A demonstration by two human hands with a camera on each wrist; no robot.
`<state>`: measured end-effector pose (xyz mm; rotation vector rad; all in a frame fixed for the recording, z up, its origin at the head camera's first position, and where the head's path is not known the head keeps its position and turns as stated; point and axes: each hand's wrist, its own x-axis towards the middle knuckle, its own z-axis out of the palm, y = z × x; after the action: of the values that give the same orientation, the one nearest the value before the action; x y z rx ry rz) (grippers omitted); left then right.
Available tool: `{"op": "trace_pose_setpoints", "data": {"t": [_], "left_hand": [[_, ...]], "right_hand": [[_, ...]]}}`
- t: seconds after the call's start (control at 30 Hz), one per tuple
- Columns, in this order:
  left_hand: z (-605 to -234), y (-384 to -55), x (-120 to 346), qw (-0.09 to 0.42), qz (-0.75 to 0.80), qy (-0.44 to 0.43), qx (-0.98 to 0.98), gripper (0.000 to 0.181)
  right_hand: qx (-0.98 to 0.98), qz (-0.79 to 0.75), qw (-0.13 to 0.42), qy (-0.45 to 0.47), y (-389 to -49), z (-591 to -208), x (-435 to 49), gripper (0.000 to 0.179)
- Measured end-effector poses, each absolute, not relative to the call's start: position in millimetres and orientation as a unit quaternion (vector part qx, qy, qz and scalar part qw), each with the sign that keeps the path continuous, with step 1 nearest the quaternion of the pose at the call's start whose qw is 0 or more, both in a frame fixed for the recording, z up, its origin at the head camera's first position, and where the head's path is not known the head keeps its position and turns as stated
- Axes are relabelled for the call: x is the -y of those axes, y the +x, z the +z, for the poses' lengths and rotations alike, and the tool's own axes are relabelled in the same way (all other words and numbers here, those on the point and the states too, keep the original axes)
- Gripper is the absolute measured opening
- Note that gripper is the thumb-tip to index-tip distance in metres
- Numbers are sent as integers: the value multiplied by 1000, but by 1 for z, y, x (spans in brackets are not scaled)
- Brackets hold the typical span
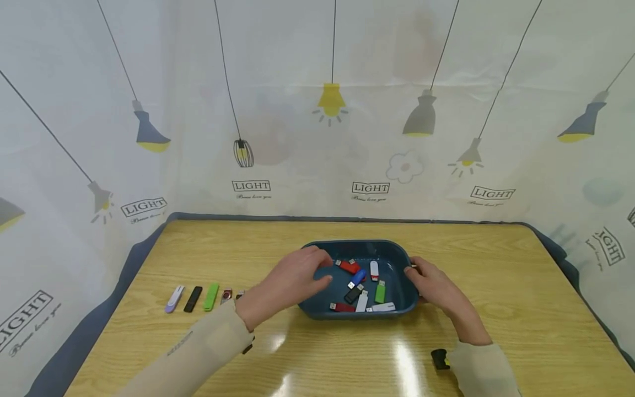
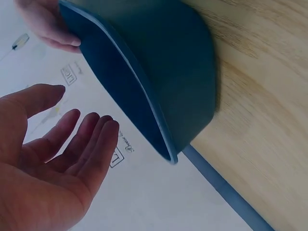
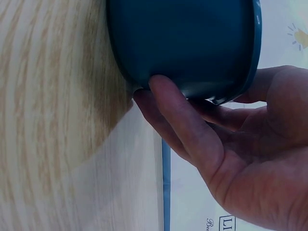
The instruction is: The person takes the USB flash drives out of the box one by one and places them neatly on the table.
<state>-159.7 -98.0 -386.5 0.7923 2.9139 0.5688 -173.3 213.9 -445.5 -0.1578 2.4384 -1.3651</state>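
Note:
A dark teal plastic bin stands on the table with several USB flash drives inside, among them a blue one, a green one and a red one. Over the bin's left side hovers my left hand, fingers bent loosely and thumb apart, with nothing between them in the left wrist view. My right hand holds the bin's right end. Its thumb lies at the rim, and in the right wrist view its fingers press against the outer wall.
Left of the bin, a row of flash drives lies on the wooden table: a white-and-purple one, a black one, a green one and others partly behind my left arm. A printed curtain surrounds the table's back and sides.

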Motion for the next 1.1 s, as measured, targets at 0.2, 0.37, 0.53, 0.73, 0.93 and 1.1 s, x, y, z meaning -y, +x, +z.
{"op": "trace_pose_setpoints", "data": {"t": [0.2,0.37,0.53,0.73,0.93,1.1], "left_hand": [[-389,-170,80,57,159,278,-946,26],[-392,-178,66,94,152,284,-942,25],[-397,-185,53,124,157,298,-933,19],[-405,-189,40,154,130,291,-935,13],[-414,-189,26,162,69,290,-941,17],[-420,-188,15,166,43,288,-942,26]], "right_hand": [[-858,-482,172,-57,-174,-446,-214,53],[-853,-488,177,-53,-174,-446,-214,53],[-851,-491,178,-51,-175,-447,-214,53],[-850,-492,181,-50,-175,-447,-213,53],[-854,-486,177,-56,-175,-447,-214,54],[-857,-481,176,-56,-175,-447,-215,54]]}}
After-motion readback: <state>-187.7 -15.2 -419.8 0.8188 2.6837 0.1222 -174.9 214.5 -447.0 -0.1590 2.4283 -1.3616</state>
